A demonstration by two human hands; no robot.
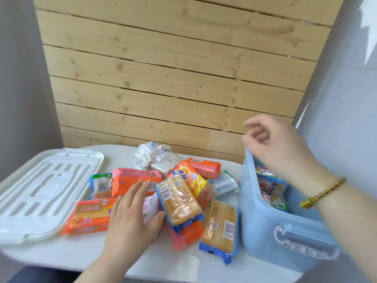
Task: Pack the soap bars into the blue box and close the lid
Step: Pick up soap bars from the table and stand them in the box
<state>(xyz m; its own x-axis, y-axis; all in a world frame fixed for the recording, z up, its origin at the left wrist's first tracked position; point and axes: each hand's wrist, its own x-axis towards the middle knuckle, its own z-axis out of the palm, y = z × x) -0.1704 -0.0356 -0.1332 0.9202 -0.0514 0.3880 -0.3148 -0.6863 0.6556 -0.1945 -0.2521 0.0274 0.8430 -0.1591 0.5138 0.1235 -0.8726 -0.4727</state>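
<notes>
A heap of wrapped soap bars (179, 201) in orange, yellow, pink and white packets lies in the middle of the white table (61, 254). The open blue box (263, 227) stands at the right, with several soap packets (269, 188) inside it. Its white lid (40, 186) lies flat at the left. My left hand (134, 217) hovers over the heap with fingers spread, the thumb touching a pink-white packet (152, 205). My right hand (275, 144) hangs above the box's far rim, fingers loosely curled and holding nothing.
A crumpled clear plastic bundle (155, 156) lies at the back of the heap. A wooden plank wall (173, 78) rises behind the table, with grey walls on both sides. A yellow bracelet (320, 193) is on my right wrist.
</notes>
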